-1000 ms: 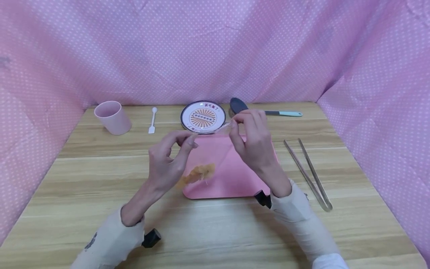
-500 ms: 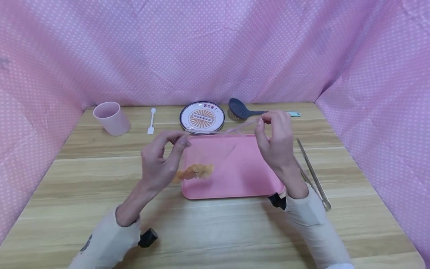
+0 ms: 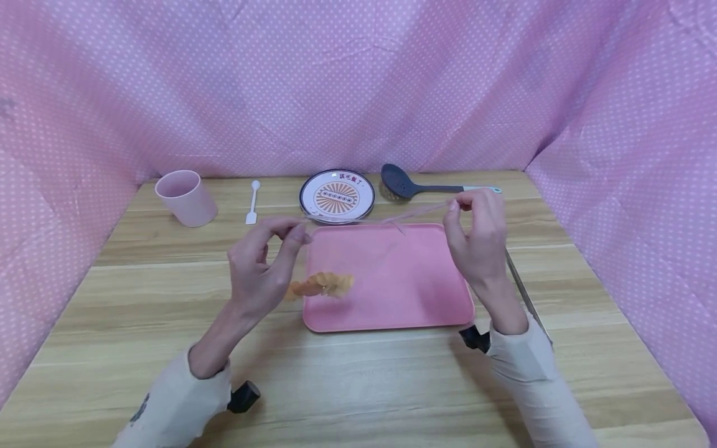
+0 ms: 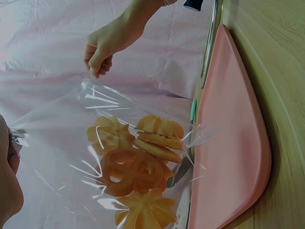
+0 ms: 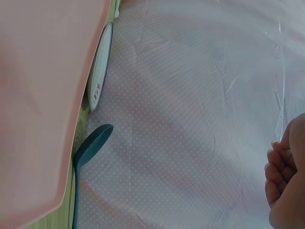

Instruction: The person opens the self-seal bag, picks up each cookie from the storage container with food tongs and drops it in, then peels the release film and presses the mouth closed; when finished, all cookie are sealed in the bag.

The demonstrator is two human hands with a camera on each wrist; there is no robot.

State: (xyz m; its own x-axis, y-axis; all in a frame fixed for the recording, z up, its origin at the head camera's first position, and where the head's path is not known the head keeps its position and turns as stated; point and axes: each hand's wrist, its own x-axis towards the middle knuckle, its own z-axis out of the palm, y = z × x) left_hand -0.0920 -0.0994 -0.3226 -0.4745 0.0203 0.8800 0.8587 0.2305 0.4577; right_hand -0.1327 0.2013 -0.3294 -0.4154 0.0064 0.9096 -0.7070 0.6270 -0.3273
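A clear plastic bag (image 4: 62, 176) hangs over the pink tray (image 3: 403, 292), stretched between both hands. My left hand (image 3: 257, 267) pinches one top corner between thumb and fingers. My right hand (image 3: 480, 242) pinches the opposite corner, its other fingers curled in the right wrist view. Golden cookies (image 4: 145, 210), some flower-shaped and some looped, lie gathered in the bag's lower part. From the head, those cookies show above the tray's left edge, and the bag's top edge is a thin shiny line.
Along the back of the table stand a pink cup (image 3: 187, 199), a small white spatula (image 3: 254, 202), a patterned plate (image 3: 337, 196) and a dark slotted spoon (image 3: 399, 182). Metal tongs (image 3: 523, 289) lie on the right, partly behind the right arm. Pink dotted cloth (image 3: 358, 87) encloses the table.
My right hand has moved to the right, pulling the bag's top edge wider and tauter. My left hand has shifted slightly left. The cookies stay low in the bag.
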